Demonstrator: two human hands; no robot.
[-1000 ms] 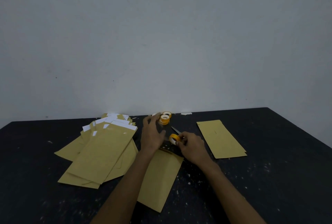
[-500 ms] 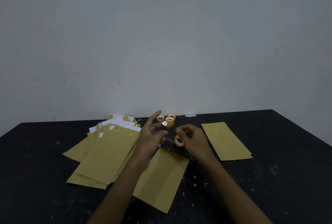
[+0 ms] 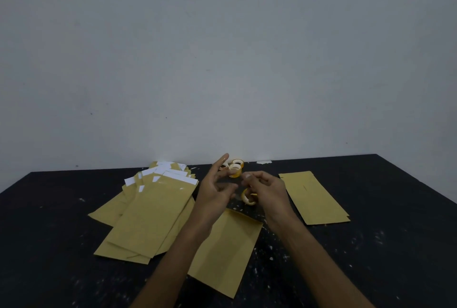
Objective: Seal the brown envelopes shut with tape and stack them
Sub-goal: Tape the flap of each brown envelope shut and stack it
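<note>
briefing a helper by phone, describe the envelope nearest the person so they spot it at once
On the black table, look between the person's forearms. A brown envelope lies flat there, just nearer than the right hand holding a tape roll. Unlike the fanned pile at left, showing white strips, and the envelope far right, it sits alone in the middle.

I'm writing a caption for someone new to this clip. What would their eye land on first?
Mid-table, the right hand holds a small yellow tape roll, with the left hand raised beside it, forefinger straight. To their left sprawls a loose pile of brown envelopes with white strips at the far ends. A middle envelope lies under the forearms, and a lone envelope sits on the right of the black table.
</note>
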